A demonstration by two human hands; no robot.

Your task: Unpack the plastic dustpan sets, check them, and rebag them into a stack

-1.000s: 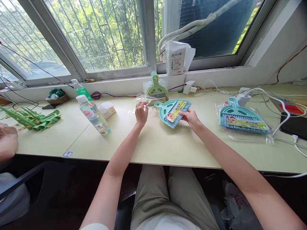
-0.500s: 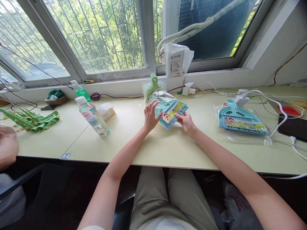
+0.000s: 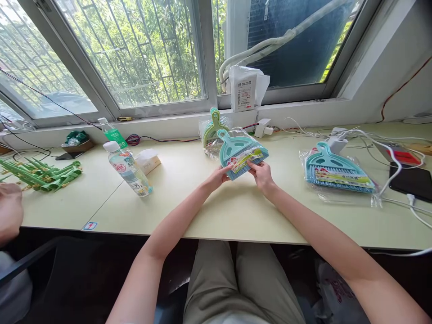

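Between my two hands is a teal mini dustpan and brush set (image 3: pixel 238 145) with a printed yellow-green label, its looped handle tilted up and to the left. My left hand (image 3: pixel 218 178) grips its lower left corner, thumb on the front. At the lower right edge, my right hand (image 3: pixel 262 174) pinches it with the thumb over the label. The fingers behind the set are hidden. Just beyond it, a green dustpan set (image 3: pixel 215 122) in clear plastic leans against the sill wall. Another teal dustpan set (image 3: pixel 337 167) lies in clear wrap to the right.
Left on the table (image 3: pixel 182 216) stand a clear bottle (image 3: pixel 130 171), a green-labelled bottle (image 3: pixel 113 133) and a tissue box (image 3: pixel 147 161). Green stalk-like pieces (image 3: pixel 50 174) lie near another person's hand (image 3: pixel 10 209). White cables (image 3: pixel 394 157) and a black phone (image 3: pixel 411 180) are at right.
My left hand has come down from the set's upper left side to its lower left corner and closed on it. The set now faces me more, with its handle showing.
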